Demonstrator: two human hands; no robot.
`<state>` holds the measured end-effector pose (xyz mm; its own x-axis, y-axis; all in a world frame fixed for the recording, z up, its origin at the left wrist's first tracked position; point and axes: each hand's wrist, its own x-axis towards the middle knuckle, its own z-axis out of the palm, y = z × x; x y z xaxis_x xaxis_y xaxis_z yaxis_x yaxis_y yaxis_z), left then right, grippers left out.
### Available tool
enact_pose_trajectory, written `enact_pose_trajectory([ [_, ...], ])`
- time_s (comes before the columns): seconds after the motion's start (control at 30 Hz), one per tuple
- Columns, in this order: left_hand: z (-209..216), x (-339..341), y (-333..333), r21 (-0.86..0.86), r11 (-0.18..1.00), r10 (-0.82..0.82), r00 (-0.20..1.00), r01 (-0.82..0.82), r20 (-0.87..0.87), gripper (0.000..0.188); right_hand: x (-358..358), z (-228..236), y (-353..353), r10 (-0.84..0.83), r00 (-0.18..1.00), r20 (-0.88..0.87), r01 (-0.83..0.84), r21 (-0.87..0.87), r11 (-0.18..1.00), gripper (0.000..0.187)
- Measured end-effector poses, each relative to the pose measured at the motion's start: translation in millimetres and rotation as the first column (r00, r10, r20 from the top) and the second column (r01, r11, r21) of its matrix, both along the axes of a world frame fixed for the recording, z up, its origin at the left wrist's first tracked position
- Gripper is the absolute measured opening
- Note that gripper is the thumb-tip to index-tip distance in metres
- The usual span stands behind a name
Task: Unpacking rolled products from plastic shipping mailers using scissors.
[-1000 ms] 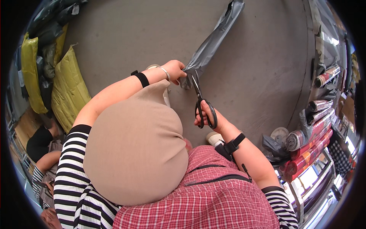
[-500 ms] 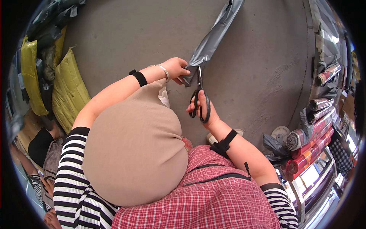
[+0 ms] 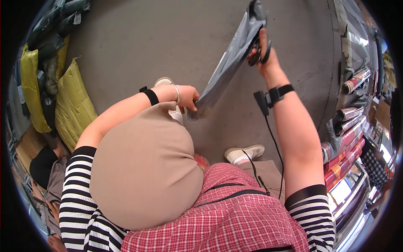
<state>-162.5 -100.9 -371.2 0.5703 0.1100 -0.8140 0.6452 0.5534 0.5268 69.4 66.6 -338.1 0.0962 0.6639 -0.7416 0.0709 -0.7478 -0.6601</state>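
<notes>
A long strip of grey plastic film point(image 3: 228, 65), shiny and folded, stretches from my left hand up and to the right. My left hand point(image 3: 187, 98) is closed on its near end, pinching it between thumb and fingers. Black-handled scissors point(image 3: 268, 52) are in my right hand point(image 3: 268, 63), with fingers through the loops. They lie along the film's right edge near its far end; the blades are hidden behind or inside the film. The film's far tip point(image 3: 256, 6) looks dark and bent over.
Yellow wrapped packages point(image 3: 74, 105) and dark bags are piled at the left, with another person point(image 3: 52, 176) below them. Wrapped rolls point(image 3: 348, 157) are stacked at the right. Grey floor point(image 3: 159, 38) spreads beneath. A cable point(image 3: 275, 145) hangs from my right wristband.
My right hand has moved far up and right with the scissors, along the film. My left hand has shifted slightly down and left, and the film's near end came down with it.
</notes>
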Motion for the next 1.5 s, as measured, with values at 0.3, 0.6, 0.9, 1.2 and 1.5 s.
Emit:
enact_pose_trajectory([
  [0.3,-5.6,0.0,4.9,0.066,0.996,0.063,0.995,-0.058,-0.082,0.034,25.3,-8.1,-10.1,0.245,0.959,0.144,-0.249,0.012,0.968,0.057],
  [0.6,-9.8,12.3,7.7,0.493,0.863,0.193,0.974,-0.113,-0.116,0.038,58.8,-46.6,-187.5,0.51,0.546,0.664,-0.36,-0.364,0.859,0.065],
  [0.9,-10.9,7.5,6.4,0.23,0.904,0.386,0.92,-0.361,-0.072,0.029,-7.1,-18.0,-161.3,0.696,0.593,0.405,-0.609,-0.339,0.717,0.042],
  [1.2,-15.9,3.2,5.2,0.245,0.84,0.499,0.866,-0.485,0.002,0.024,-12.8,-58.6,-170.5,0.58,0.782,0.23,-0.497,-0.333,0.802,0.026],
  [1.5,-15.6,-10.2,12.5,0.117,0.718,0.687,0.726,-0.686,0.039,0.025,35.3,-57.6,-131.5,0.404,0.837,0.37,-0.171,-0.524,0.834,0.031],
])
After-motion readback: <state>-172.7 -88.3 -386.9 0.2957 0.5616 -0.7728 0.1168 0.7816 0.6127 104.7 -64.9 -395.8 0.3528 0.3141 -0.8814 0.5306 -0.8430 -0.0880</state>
